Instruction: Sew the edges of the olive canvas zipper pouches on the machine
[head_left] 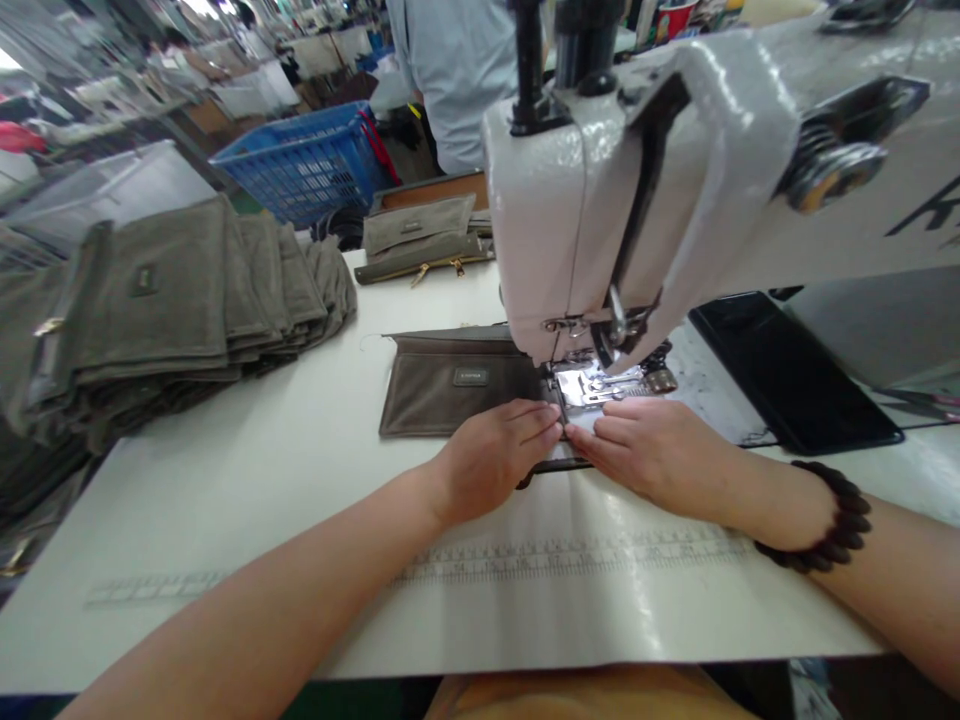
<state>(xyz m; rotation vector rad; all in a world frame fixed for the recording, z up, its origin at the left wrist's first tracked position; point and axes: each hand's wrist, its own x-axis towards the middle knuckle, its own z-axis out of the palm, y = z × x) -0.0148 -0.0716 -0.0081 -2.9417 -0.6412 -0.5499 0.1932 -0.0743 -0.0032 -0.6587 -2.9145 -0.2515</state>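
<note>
A grey-brown fabric panel with a small label lies flat on the sewing machine bed, its right edge under the presser foot. My left hand grips the panel's right end, fingers together just in front of the needle; its thumb is hidden. Close beside it, my right hand holds the same edge at its fingertips, with the other fingers curled on the metal plate. The white sewing machine stands above both hands. What lies beneath the fingers is covered.
Stacked grey-brown fabric pieces lie at left. Behind the panel are zippered pieces and a blue basket. A black phone rests at right, near scissors. A ruler strip runs along the table front. A person stands beyond.
</note>
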